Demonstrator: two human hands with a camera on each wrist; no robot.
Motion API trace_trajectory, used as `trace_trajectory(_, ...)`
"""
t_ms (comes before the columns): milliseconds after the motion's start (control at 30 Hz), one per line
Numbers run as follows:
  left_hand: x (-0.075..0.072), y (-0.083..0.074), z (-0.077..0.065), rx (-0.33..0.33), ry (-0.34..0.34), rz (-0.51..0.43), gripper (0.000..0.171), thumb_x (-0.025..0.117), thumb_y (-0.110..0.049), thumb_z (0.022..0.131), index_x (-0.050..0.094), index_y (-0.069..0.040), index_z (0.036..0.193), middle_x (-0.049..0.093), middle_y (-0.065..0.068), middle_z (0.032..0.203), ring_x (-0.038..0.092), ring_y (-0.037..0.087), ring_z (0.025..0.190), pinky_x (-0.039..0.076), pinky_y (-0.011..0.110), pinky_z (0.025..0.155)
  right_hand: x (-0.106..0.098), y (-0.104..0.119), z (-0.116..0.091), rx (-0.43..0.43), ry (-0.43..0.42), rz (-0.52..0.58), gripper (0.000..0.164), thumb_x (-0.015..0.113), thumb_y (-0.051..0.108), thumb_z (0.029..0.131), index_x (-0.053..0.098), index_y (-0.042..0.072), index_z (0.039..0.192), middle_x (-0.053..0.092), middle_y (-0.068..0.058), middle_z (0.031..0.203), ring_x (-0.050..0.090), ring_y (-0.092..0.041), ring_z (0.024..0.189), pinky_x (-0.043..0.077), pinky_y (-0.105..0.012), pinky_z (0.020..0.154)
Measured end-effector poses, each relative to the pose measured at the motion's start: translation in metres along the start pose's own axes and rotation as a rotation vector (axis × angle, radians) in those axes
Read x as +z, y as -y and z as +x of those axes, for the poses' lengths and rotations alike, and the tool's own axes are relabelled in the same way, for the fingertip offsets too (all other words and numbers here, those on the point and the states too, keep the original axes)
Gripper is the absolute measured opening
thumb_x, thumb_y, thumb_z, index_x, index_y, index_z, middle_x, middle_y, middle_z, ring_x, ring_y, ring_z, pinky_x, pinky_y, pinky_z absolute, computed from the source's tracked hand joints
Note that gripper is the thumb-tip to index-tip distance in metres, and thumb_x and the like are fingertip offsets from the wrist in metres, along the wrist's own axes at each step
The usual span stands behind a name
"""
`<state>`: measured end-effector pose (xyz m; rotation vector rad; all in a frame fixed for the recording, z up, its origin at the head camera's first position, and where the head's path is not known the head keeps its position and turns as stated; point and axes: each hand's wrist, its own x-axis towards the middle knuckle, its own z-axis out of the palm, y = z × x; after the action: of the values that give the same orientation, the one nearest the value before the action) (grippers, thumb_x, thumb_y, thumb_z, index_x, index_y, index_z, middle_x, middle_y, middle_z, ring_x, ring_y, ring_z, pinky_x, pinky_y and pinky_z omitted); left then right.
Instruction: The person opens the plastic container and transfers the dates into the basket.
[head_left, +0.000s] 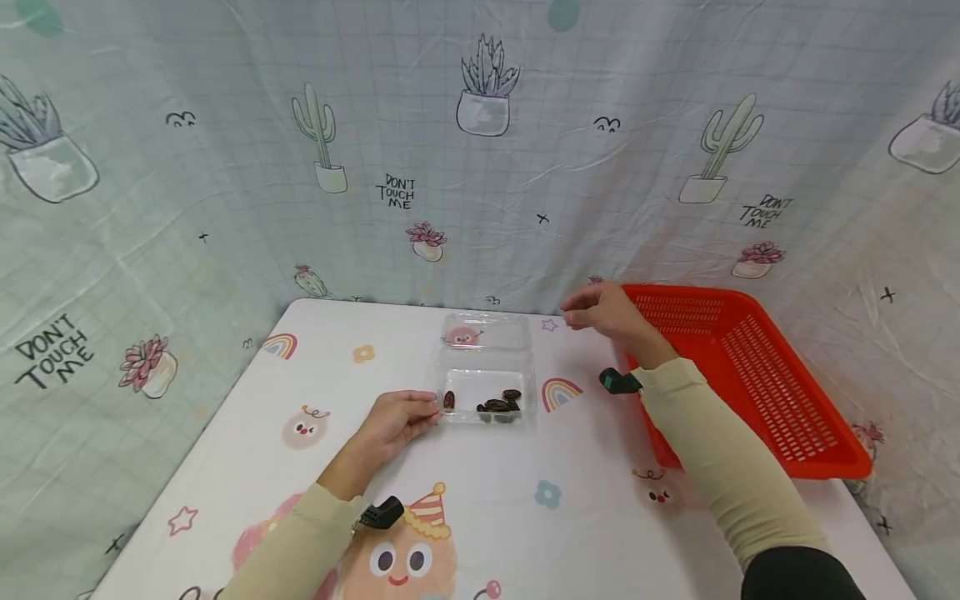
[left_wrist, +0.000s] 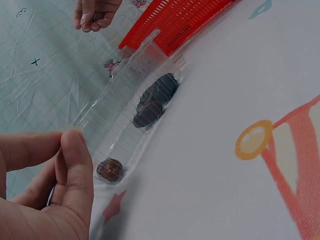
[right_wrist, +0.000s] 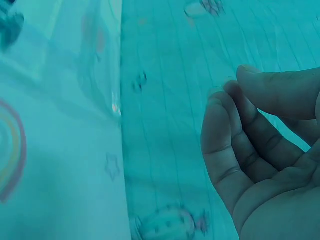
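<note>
A clear plastic box (head_left: 468, 382) with its hinged lid (head_left: 495, 332) folded back lies on the table. Inside sit several dark brown, wrinkled dates: a cluster (head_left: 498, 406) on the right and a single date (head_left: 449, 400) by the left wall. My left hand (head_left: 399, 423) pinches the box's near left edge between thumb and fingers, as the left wrist view also shows. Off to the right of the lid, my right hand (head_left: 611, 317) hovers near the table's back edge. Its fingers are loosely bent, with nothing seen between thumb and fingertips (right_wrist: 216, 122).
A red plastic basket (head_left: 757, 350) with slotted walls stands at the table's right, beneath and behind my right forearm. The white table (head_left: 585, 508) carries printed cartoon figures. Behind and on both sides hangs a patterned cloth (head_left: 525, 183).
</note>
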<state>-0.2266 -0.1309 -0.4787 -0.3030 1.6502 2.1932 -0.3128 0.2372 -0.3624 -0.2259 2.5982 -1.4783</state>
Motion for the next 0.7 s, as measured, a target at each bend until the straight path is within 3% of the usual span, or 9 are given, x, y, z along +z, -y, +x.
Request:
trace_trajectory(233,0.002,0.002,0.001,-0.013,-0.023,-0.009,0.032,0.063,0.010,0.095,0.058,0.017,0.126,0.073,0.005,0.086,0.072,0.011,0.078,0.063,0.023,0.076,0.048,0.006,0.007,-0.013,0.141,0.012,0.020,0.072,0.008,0.097,0.075,0.001,0.116,0.073,-0.016,0.110,0.071,-0.025,0.094,0.062,-0.043,0.097)
trace_trajectory(467,0.002,0.002,0.000,-0.013,-0.021,0.010,0.037,0.063,0.009,0.096,0.055,0.018,0.131,0.075,0.004,0.088,0.072,0.011,0.078,0.063,0.024,0.078,0.106,0.000,0.018,-0.024,0.268,0.051,0.018,0.071,0.004,0.096,0.075,-0.002,0.112,0.075,-0.012,0.102,0.072,-0.030,0.095,0.064,-0.036,0.091)
trace_trajectory(700,0.000,0.000,0.001,-0.006,-0.013,0.005,0.041,0.064,0.007,0.096,0.052,0.020,0.133,0.075,0.007,0.091,0.072,0.011,0.079,0.064,0.025,0.079,0.153,-0.002,0.030,-0.002,0.334,0.083,0.024,0.071,0.000,0.091,0.075,-0.004,0.115,0.072,-0.004,0.093,0.065,-0.017,0.084,0.061,-0.029,0.082)
